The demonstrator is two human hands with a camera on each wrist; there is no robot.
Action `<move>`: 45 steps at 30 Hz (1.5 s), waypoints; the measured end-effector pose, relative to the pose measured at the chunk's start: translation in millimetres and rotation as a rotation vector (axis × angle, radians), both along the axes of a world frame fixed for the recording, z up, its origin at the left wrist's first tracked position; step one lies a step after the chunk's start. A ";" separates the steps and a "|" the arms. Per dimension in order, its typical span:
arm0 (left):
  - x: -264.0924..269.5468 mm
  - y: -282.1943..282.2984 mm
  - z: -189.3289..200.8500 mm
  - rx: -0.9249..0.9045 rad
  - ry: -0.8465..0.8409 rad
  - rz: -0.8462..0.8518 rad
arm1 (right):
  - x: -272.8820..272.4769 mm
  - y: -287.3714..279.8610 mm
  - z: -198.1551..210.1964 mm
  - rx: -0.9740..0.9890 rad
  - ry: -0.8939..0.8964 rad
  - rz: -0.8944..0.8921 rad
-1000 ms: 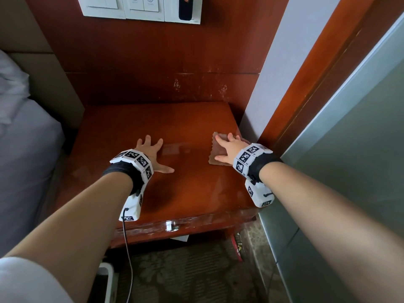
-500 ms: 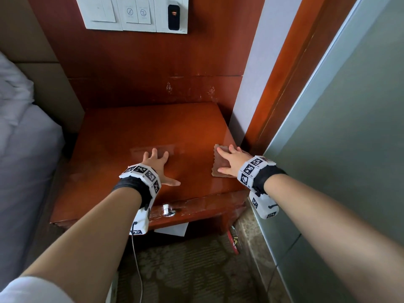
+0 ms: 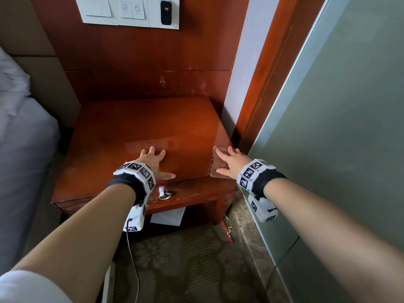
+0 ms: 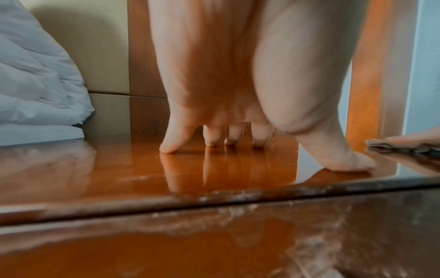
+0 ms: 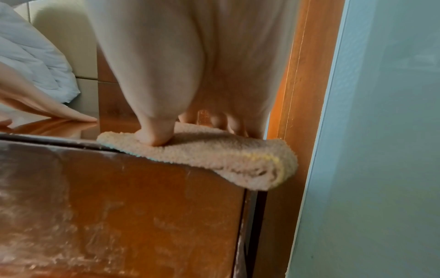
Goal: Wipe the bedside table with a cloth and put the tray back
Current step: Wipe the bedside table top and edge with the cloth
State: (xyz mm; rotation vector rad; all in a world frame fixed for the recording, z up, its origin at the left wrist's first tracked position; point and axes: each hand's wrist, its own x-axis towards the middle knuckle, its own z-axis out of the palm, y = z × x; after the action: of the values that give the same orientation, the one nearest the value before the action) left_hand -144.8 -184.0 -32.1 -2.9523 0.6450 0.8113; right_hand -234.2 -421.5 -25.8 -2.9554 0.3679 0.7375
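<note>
The glossy red-brown bedside table [image 3: 140, 127] stands against the wood wall panel. A folded brownish cloth [image 3: 218, 162] lies at the table's front right corner, its near end hanging over the front edge [image 5: 250, 169]. My right hand [image 3: 229, 162] presses flat on the cloth with straight fingers, thumb [image 5: 154, 139] on top of it. My left hand [image 3: 153, 160] rests flat on the bare tabletop near the front edge, fingers spread [image 4: 214, 139]. No tray is in view.
A bed with white bedding [image 3: 19, 127] stands left of the table. A frosted glass panel [image 3: 338, 127] and wooden door frame [image 3: 262, 84] close in the right side. A switch panel [image 3: 129, 12] hangs above. Paper [image 3: 167, 217] and a red item [image 3: 227, 230] lie on the carpet below.
Both hands have slid toward the table's front edge, the right one dragging the cloth with it. The cloth now overhangs the front right corner.
</note>
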 end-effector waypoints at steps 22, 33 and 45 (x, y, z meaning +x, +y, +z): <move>-12.0 84.5 6.7 0.004 -0.033 0.131 | 24.8 109.6 -3.4 -0.063 -0.072 0.352; -16.8 77.1 22.1 -0.197 -0.076 0.127 | 35.2 94.1 22.4 0.170 -0.181 0.240; -27.1 -21.9 16.0 -0.137 -0.093 -0.325 | 11.7 8.8 -0.5 0.038 -0.127 0.047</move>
State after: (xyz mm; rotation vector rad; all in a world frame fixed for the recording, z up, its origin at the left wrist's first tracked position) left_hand -171.9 -205.9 -16.1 -2.8616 1.1745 0.6193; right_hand -222.6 -412.7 -26.3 -2.9645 0.2725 0.5508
